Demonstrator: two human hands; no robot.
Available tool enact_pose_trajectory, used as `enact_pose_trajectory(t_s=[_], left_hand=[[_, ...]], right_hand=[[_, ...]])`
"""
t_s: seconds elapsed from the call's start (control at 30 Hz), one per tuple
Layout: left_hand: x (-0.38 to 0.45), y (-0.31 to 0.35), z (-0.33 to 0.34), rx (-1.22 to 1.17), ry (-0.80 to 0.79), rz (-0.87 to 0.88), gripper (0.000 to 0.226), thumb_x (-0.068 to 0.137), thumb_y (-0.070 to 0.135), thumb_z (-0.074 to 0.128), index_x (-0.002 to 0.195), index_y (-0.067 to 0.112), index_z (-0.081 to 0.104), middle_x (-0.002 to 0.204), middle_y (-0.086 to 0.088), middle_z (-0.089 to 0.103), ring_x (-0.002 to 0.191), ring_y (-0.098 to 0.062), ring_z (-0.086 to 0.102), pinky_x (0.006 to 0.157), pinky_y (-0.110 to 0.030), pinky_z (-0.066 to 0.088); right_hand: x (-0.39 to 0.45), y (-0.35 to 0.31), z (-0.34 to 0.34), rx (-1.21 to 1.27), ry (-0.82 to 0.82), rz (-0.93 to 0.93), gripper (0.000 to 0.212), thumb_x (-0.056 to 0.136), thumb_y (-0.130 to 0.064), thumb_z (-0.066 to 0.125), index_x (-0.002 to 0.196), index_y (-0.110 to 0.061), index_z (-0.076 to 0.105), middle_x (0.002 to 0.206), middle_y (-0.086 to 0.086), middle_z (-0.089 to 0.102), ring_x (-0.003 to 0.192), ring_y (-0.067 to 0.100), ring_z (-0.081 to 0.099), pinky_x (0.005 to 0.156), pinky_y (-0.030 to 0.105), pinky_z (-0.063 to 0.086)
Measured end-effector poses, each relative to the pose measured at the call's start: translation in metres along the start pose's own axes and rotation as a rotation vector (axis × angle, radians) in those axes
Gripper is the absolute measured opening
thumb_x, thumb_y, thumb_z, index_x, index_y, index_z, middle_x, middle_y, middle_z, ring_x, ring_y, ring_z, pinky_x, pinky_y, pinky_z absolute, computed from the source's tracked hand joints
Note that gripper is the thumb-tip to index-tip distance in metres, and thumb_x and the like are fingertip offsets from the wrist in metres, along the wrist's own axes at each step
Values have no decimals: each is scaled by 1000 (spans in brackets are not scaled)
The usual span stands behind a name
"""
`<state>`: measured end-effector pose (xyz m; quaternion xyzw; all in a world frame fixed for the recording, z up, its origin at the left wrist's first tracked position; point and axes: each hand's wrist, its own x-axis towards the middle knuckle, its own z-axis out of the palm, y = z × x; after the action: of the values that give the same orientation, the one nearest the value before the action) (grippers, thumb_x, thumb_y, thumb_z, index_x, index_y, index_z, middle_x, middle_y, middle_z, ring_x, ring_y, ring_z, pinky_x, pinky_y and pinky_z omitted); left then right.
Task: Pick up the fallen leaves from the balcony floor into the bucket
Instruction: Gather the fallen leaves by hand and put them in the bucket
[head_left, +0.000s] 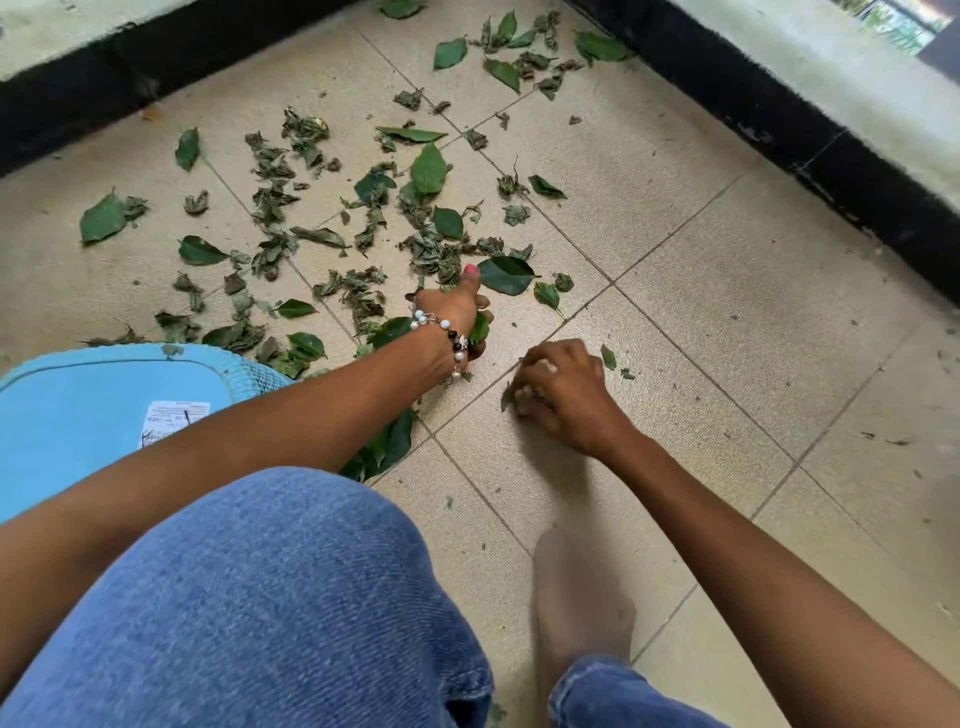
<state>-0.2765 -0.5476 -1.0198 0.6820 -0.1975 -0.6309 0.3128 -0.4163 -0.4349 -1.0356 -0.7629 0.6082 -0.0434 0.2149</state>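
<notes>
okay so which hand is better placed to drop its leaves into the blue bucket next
Probably the left hand. It is closed on a bunch of green leaves and its forearm already crosses right beside the bucket at the left. The right hand grips a few scraps farther from the bucket.

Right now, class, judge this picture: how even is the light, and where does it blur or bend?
Head view: soft, even daylight with no glare on the floor tiles; the right hand is slightly motion-blurred; tile lines bow from wide-angle distortion; the foot looks smeared.
</notes>
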Motion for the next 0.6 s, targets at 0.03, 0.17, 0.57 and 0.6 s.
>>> enact_pose_trajectory(t_s=[0.03, 0.17, 0.57, 0.6], left_hand=[[0, 0, 0, 8, 5, 3, 45, 93, 43, 61, 68, 5, 59, 60, -9, 60, 35, -15, 45, 37, -18, 34], [-1, -1, 2, 32, 21, 22, 45, 91, 44, 62, 69, 5, 60, 60, -8, 61, 31, -13, 45, 35, -17, 34], [-6, -12, 10, 87, -16, 36, 44, 92, 44, 62, 69, 6, 60, 67, -7, 62, 28, -8, 47, 36, -15, 35], [-6, -12, 11, 94, -17, 43, 44, 92, 43, 62, 69, 6, 60, 68, -8, 62, 29, -8, 47, 36, -15, 35]], right_hand=[[-1, 6, -1, 12, -14, 47, 47, 88, -43, 64, 132, -30, 55, 148, 3, 35, 137, 29, 20, 110, 53, 21], [-9, 10, 7, -95, -278, 24, 91, 79, -76, 47, 152, -41, 6, 162, 2, -14, 146, 35, -17, 115, 62, -4], [-11, 25, 0, -33, 149, -180, 23, 75, 2, 73, 98, -3, 74, 103, 14, 70, 97, 34, 65, 77, 45, 57], [-10, 27, -3, -22, 152, -160, 24, 81, -5, 70, 105, -7, 73, 110, 12, 68, 104, 34, 62, 82, 49, 54]])
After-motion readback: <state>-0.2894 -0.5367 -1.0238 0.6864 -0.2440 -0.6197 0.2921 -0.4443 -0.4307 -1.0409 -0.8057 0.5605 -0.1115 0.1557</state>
